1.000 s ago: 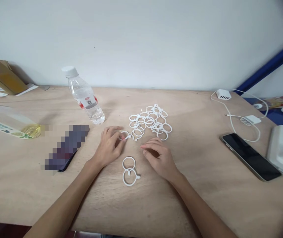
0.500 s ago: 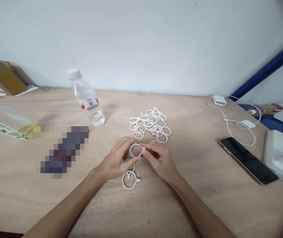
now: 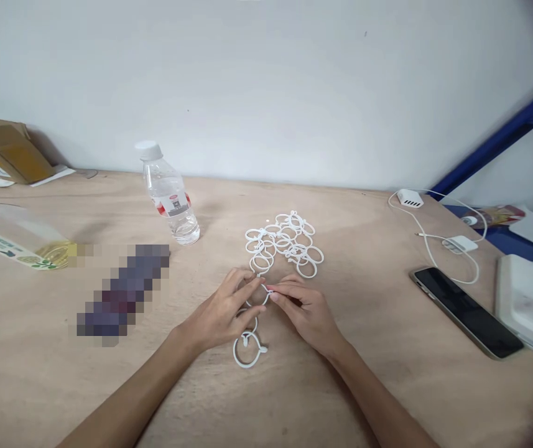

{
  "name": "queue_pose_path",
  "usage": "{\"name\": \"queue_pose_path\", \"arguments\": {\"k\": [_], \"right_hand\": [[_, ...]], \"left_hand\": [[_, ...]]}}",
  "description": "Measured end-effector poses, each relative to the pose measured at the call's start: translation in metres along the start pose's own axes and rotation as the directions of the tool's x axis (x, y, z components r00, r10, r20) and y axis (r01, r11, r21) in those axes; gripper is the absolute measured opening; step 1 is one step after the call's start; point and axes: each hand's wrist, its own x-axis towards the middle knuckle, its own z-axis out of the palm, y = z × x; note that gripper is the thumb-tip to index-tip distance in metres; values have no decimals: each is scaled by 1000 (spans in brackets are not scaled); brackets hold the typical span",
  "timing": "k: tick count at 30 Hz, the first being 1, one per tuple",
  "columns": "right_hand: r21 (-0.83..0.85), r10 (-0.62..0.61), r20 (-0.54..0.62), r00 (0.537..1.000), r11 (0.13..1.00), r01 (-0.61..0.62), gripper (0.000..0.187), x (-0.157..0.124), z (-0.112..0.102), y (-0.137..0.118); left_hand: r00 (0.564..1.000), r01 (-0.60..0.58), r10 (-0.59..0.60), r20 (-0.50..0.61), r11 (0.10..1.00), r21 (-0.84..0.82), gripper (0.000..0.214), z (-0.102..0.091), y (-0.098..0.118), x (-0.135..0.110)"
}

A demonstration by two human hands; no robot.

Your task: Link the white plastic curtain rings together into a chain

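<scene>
Both my hands meet at the middle of the wooden table (image 3: 387,386) and pinch one white plastic ring (image 3: 257,297) between their fingertips. My left hand (image 3: 222,314) grips its left side and my right hand (image 3: 303,311) its right side. Just below them lie two linked white rings (image 3: 246,350), partly covered by my left fingers. A pile of several loose white rings (image 3: 285,244) lies right behind my hands.
A clear water bottle (image 3: 170,194) stands at the back left, next to a blurred dark object (image 3: 124,292) and a lying plastic bottle (image 3: 14,236). A cardboard box (image 3: 2,152) sits far left. On the right are a phone (image 3: 464,310), chargers with white cable (image 3: 434,242) and a white box (image 3: 530,302).
My left hand picked a ring from the pile's edge and brought it toward me. My right hand joined it, and both now hold the ring above the linked pair.
</scene>
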Motion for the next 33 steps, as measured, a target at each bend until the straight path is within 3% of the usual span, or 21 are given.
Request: {"name": "queue_pose_path", "arguments": {"k": [5,10,15,18,23,30,33], "right_hand": [[-26,3,-11,1000,1000,-4,16,-1,-1,-1],[-15,5,31,1000,1000,-5,16,-1,0,-3],[-49,-107,161,981,992,116,19,-3,4,-2],[-78,-87,72,994,993,93,22,-3,5,0],[-205,2,-97,995,978,-22,22,-2,7,3],[-229,-17,-26,999,973,11,23,-2,7,1],[-173,-33,-14,999,984,30,15,-2,7,-1]], "left_hand": [[999,11,-10,43,1000,-8,35,-1,3,0],[996,82,-84,-10,991,-103,39,-9,1,6],[990,137,-131,-57,985,109,40,-7,-11,11],[996,82,-77,-35,976,202,35,-2,-14,11],[997,74,-64,-52,973,218,13,-2,-9,9],[999,14,-16,30,997,81,16,-6,1,10],[1000,-2,3,-11,998,60,16,-6,3,11]]}}
